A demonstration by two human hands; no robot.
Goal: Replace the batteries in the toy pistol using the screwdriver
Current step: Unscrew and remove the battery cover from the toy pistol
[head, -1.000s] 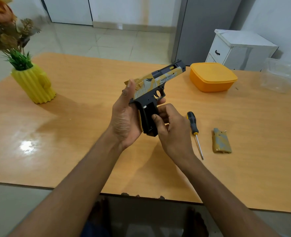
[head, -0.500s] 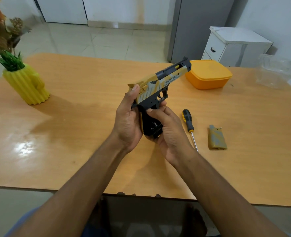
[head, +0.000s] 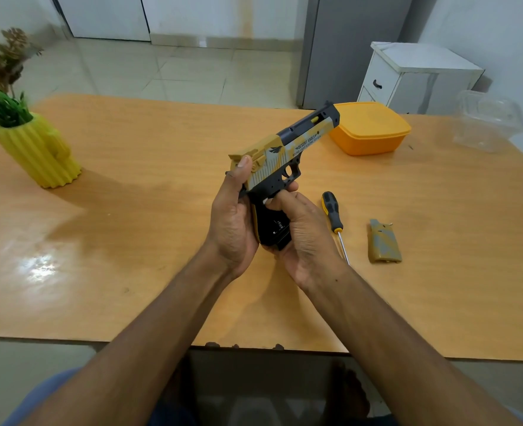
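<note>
Grip cover (head: 384, 241) already off, lying at 3 o'clock beside the screwdriver (head: 333, 219); both hands, left hand (head: 234, 219) and right hand (head: 303, 235), clasp the toy pistol (head: 284, 158) (battery state hidden). Closing remains.

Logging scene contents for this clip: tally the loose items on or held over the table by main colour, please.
Yellow or orange: 2, the cactus vase and lidded box.
Tan with grey or black: 2, the toy pistol, gripped by the left hand and right hand, and the grip cover.
Black and yellow: 1, the screwdriver.
Clear: 1, the plastic container.
Total: 6
</note>
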